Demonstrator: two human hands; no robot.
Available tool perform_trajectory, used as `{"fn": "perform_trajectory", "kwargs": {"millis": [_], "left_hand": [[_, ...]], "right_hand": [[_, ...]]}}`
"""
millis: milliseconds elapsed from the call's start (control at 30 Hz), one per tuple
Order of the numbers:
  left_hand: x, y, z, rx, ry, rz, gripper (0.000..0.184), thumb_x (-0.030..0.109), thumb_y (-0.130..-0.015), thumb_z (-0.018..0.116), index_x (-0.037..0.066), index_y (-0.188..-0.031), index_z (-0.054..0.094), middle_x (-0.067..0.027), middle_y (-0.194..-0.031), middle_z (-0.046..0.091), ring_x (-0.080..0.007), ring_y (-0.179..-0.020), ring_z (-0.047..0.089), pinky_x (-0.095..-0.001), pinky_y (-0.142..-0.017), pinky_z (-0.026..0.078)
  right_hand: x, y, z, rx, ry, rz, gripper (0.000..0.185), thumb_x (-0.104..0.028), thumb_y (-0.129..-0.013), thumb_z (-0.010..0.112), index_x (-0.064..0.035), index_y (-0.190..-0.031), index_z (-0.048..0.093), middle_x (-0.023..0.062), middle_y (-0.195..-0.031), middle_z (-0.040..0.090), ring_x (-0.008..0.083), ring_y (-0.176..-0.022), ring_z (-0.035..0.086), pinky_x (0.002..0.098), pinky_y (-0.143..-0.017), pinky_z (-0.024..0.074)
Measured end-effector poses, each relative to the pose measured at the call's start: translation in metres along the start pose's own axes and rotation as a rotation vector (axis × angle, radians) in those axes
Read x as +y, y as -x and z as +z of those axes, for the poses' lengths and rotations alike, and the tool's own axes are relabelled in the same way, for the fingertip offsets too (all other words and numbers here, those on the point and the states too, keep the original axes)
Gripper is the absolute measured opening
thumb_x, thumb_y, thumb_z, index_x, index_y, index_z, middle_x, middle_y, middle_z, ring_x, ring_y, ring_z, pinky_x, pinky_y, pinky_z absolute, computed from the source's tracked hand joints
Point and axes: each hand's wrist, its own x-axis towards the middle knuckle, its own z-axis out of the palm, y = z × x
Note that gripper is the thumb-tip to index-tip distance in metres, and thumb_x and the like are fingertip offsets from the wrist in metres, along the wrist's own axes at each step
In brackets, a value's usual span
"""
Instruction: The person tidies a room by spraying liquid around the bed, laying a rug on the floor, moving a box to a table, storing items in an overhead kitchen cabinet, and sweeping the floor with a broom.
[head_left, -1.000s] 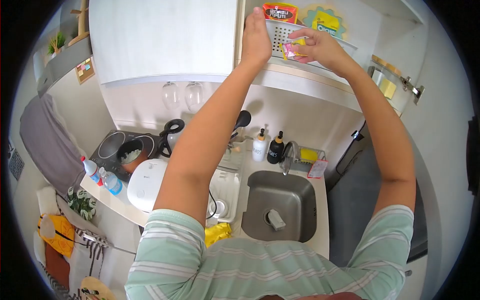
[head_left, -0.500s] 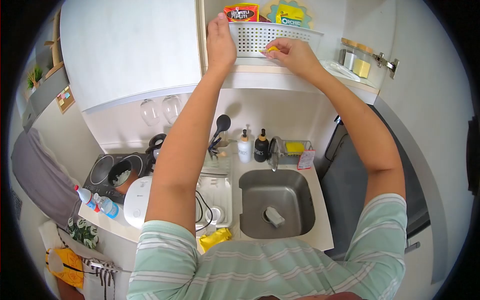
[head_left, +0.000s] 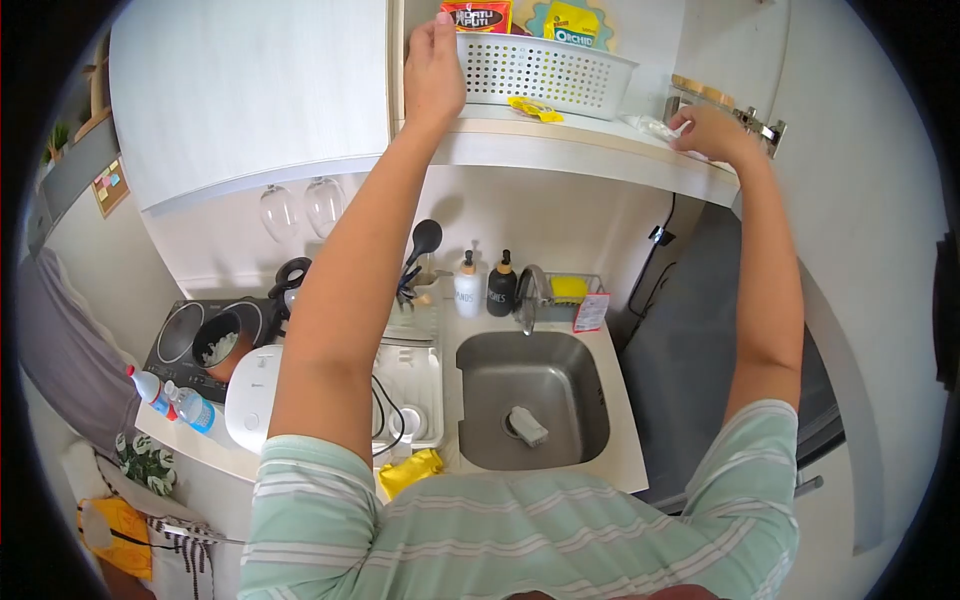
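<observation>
My left hand (head_left: 434, 75) is closed on the left end of a white perforated basket (head_left: 540, 76) on the cabinet shelf. A red packet (head_left: 478, 17) and a yellow packet (head_left: 572, 24) stick out of the basket's top. On the shelf in front of it lies a small crumpled yellow sachet (head_left: 536, 109). Farther right, my right hand (head_left: 708, 133) pinches a thin white plastic bag (head_left: 652, 127) lying on the shelf. Glass jars with wooden lids (head_left: 703, 92) stand just behind that hand, partly covered by it.
Beneath the shelf are a steel sink (head_left: 533, 400), a dish rack (head_left: 412, 360), a white soap bottle (head_left: 467, 290) and a black one (head_left: 502, 290). Wine glasses (head_left: 325, 208) hang under the cabinet. A pot (head_left: 225, 347) sits on the cooktop to the left.
My right hand has let go of the yellow sachet on the shelf and moved right to the white plastic bag. My left hand stays at the basket. The view has shifted slightly.
</observation>
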Motion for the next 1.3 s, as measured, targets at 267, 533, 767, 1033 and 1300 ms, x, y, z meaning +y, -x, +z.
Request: {"fn": "perform_trajectory", "kwargs": {"millis": [267, 533, 767, 1033, 1300], "left_hand": [[-0.001, 0.000, -0.001, -0.045, 0.023, -0.049, 0.065, 0.052, -0.090, 0.031, -0.004, -0.118, 0.046, -0.0211, -0.115, 0.051, -0.0283, -0.107, 0.047, -0.0334, -0.094, 0.032], [-0.007, -0.001, 0.001, -0.016, -0.003, -0.021, 0.065, 0.053, -0.089, 0.032, -0.004, -0.119, 0.046, -0.0211, -0.115, 0.051, -0.0288, -0.107, 0.047, -0.0330, -0.094, 0.033], [0.000, 0.002, 0.001, -0.015, -0.040, -0.031, 0.065, 0.053, -0.089, 0.032, -0.003, -0.120, 0.045, -0.0213, -0.116, 0.051, -0.0290, -0.108, 0.047, -0.0328, -0.095, 0.032], [0.001, 0.001, 0.001, -0.038, -0.016, -0.038, 0.064, 0.052, -0.089, 0.032, -0.003, -0.119, 0.046, -0.0219, -0.115, 0.051, -0.0295, -0.109, 0.047, -0.0328, -0.094, 0.033], [-0.003, 0.000, 0.003, 0.019, -0.029, 0.014, 0.059, 0.050, -0.089, 0.036, -0.003, -0.112, 0.049, -0.0202, -0.108, 0.056, -0.0292, -0.102, 0.053, -0.0344, -0.088, 0.039]], "right_hand": [[0.011, -0.021, -0.011, 0.190, -0.197, 0.073, 0.023, -0.010, -0.068, 0.061, -0.0041, -0.090, 0.064, 0.0122, -0.081, 0.063, 0.0215, -0.070, 0.060, 0.0323, -0.059, 0.0503], [0.032, -0.025, -0.007, 0.087, -0.388, 0.165, 0.023, -0.014, -0.071, 0.062, -0.0051, -0.093, 0.064, 0.0056, -0.084, 0.061, 0.0183, -0.069, 0.058, 0.0283, -0.048, 0.0504], [0.018, 0.005, -0.028, -0.211, -0.398, 0.218, 0.031, -0.027, -0.075, 0.061, -0.0073, -0.099, 0.062, 0.0025, -0.088, 0.061, 0.0135, -0.077, 0.057, 0.0278, -0.061, 0.0504], [0.028, -0.035, 0.000, -0.043, -0.394, 0.372, 0.035, -0.037, -0.077, 0.061, -0.0039, -0.089, 0.061, 0.0053, -0.080, 0.059, 0.0148, -0.064, 0.055, 0.0268, -0.054, 0.0463], [0.023, -0.054, 0.020, -0.166, -0.534, 0.448, 0.030, -0.029, -0.072, 0.071, -0.0015, -0.077, 0.061, 0.0031, -0.073, 0.055, 0.0123, -0.059, 0.049, 0.0272, -0.051, 0.0407]]}}
